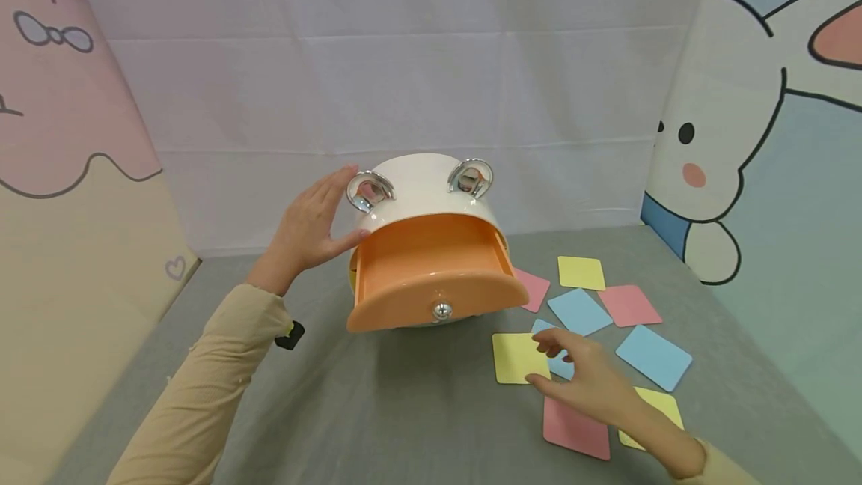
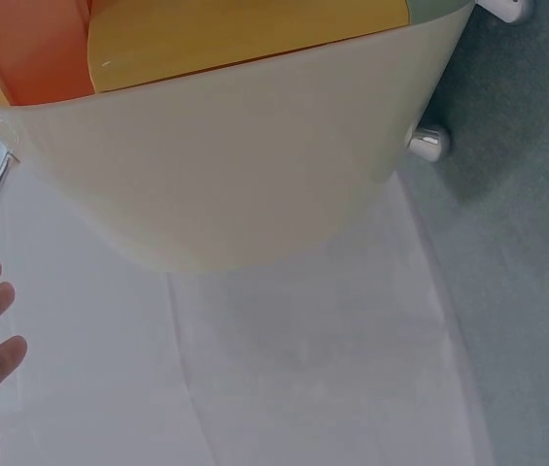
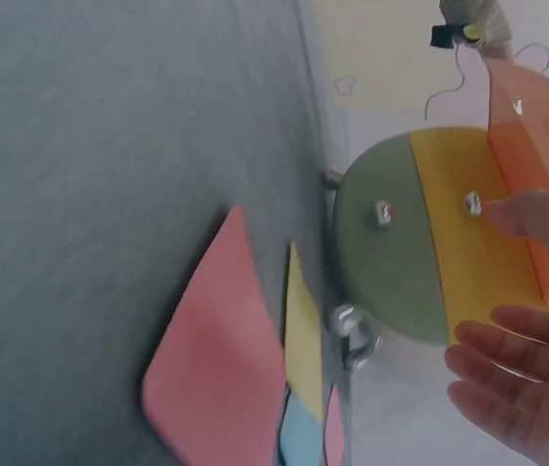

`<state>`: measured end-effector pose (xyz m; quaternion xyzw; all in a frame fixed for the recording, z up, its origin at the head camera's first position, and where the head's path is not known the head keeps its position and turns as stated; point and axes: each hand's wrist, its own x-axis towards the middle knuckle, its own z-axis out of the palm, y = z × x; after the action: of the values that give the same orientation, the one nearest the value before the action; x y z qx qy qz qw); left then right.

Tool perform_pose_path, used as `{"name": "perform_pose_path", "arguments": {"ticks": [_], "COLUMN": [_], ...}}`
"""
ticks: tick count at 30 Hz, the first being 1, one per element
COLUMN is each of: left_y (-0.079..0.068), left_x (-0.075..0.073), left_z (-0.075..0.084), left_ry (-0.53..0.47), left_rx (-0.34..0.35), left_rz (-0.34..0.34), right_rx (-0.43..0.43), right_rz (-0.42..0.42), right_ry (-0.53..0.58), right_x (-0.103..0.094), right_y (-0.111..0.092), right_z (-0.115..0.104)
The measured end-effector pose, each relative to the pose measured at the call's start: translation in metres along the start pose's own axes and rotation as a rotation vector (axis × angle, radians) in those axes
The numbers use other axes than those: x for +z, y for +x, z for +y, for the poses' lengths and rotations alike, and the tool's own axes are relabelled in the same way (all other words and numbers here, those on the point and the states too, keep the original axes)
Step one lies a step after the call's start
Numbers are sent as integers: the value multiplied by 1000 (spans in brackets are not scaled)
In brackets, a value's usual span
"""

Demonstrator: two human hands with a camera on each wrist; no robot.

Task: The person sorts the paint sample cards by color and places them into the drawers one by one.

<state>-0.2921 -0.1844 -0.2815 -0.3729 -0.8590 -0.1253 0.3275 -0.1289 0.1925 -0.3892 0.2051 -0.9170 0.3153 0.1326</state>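
Note:
A small white drawer cabinet (image 1: 420,185) with silver ring-shaped ears stands on the grey table. Its top orange drawer (image 1: 431,264), with a silver knob (image 1: 442,310), is pulled out. My left hand (image 1: 306,227) is at the cabinet's left side, fingertips beside the left ear (image 1: 370,191) and thumb near the upper front rim. Over the loose cards hovers my right hand (image 1: 589,376), fingers loosely bent and holding nothing. Just left of its fingers lies a yellow card (image 1: 512,358); a blue card (image 1: 560,367) shows partly behind them. A pink card (image 1: 575,429) lies below.
Several more pink, blue and yellow cards, such as a blue one (image 1: 653,358), spread right of the cabinet. Under the orange drawer, the right wrist view shows a yellow drawer (image 3: 444,209) and a green drawer (image 3: 381,257). A pale cloth (image 1: 404,96) hangs behind.

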Motion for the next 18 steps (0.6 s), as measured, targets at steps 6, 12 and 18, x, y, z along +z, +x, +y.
{"name": "perform_pose_path", "arguments": {"ticks": [6, 12, 18], "left_y": [0, 0, 0], "left_x": [1, 1, 1], "left_z": [0, 1, 0], "left_ry": [-8, -13, -15], "left_rx": [-2, 3, -6], "left_rz": [2, 5, 0], "right_rx": [140, 69, 14], "right_rz": [-181, -250, -278], "right_ry": [-61, -226, -313], "right_x": [-16, -17, -11], "right_y": [-25, -47, -60], "right_z": [34, 59, 65]}}
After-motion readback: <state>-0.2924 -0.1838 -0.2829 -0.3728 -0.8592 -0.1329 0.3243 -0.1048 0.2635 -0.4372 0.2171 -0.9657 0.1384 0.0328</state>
